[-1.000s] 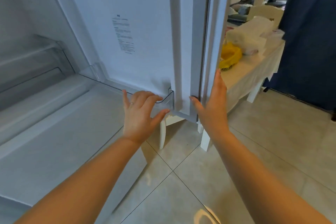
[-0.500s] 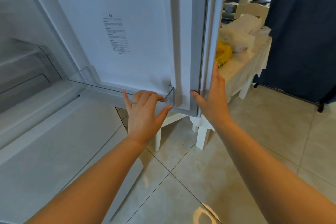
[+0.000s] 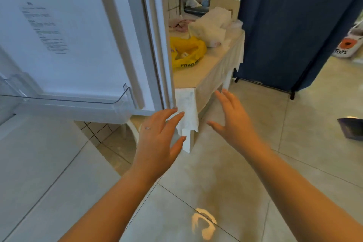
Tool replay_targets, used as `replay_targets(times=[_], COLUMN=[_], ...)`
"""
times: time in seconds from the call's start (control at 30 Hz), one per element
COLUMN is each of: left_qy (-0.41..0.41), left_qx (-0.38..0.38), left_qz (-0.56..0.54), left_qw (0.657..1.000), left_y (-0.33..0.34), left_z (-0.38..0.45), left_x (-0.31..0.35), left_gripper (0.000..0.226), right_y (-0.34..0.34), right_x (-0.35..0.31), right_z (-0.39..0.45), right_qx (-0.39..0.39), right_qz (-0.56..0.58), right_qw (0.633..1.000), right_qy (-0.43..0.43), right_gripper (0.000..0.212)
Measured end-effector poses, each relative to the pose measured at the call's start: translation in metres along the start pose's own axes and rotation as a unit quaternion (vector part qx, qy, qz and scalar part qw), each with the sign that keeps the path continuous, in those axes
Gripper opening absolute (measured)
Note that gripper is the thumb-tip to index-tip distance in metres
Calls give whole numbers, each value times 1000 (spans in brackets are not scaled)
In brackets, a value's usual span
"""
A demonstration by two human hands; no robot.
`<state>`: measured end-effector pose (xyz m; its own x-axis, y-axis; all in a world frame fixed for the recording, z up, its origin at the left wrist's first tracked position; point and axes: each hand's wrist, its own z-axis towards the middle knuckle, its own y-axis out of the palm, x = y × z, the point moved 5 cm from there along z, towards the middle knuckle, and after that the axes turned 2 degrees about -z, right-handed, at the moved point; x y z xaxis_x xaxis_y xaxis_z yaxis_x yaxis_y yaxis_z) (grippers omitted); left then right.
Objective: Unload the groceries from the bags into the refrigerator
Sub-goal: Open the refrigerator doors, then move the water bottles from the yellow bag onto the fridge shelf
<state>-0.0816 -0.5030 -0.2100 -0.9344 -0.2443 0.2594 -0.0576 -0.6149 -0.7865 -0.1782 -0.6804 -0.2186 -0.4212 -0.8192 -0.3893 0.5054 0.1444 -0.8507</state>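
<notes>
So the fridge door is standing wide open and that's about all that looks done so far. The clear door shelf at the bottom of it is sitting empty, and I'm not seeing any food on the bit of the fridge interior that's in view at far left. Both hands are hanging in the air in front of the door edge with nothing in them: the left hand is spread open with its fingertips just beside the door's lower corner, though I can't tell if they're actually touching, and the right hand is open too, fingers splayed, clear of everything. The groceries are all sitting on the surface behind the door: a yellow bag with something pale and round peeking out of its mouth, and a white bag just beyond it, both looking full. So I'm guessing basically the whole unloading is still left, starting with reaching around the door for the yellow bag, since it's nearest. Writing-wise: the yellow bag is showing dark print along its front but it's too crumpled and blurry to read, the label stuck inside the door is just grey lines of tiny text, and the only word I'm actually making out is "TOYS" on a white bag on the floor way off to the right.
</notes>
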Motion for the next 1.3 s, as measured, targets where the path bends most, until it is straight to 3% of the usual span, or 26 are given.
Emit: replay_targets(times=[0.13,0.3,0.5,0.7,1.03,1.3], left_qy=[-8,-78,-135,-196,-243,-253], left_qx=[-54,-87,-114,-116,-95,-69], left_qz=[20,-7,8,8,21,19], left_qw=[998,993,984,974,965,965], left_y=[48,118,183,219,270,298], left_z=[21,53,93,121,203,318], left_x=[22,46,80,80,13,-94], left_gripper=[66,63,65,62,61,59], right_y=[-9,-14,-21,-17,40,93], right_x=[55,136,216,265,281,264], right_z=[-15,-13,17,53,174,344], right_qx=[-15,-81,-169,-207,-238,-236], right_qz=[-65,-101,-143,-142,-133,-89], right_qw=[998,992,975,967,955,954], right_qy=[-17,-6,-21,-49,-115,-161], right_gripper=[86,84,87,86,86,88])
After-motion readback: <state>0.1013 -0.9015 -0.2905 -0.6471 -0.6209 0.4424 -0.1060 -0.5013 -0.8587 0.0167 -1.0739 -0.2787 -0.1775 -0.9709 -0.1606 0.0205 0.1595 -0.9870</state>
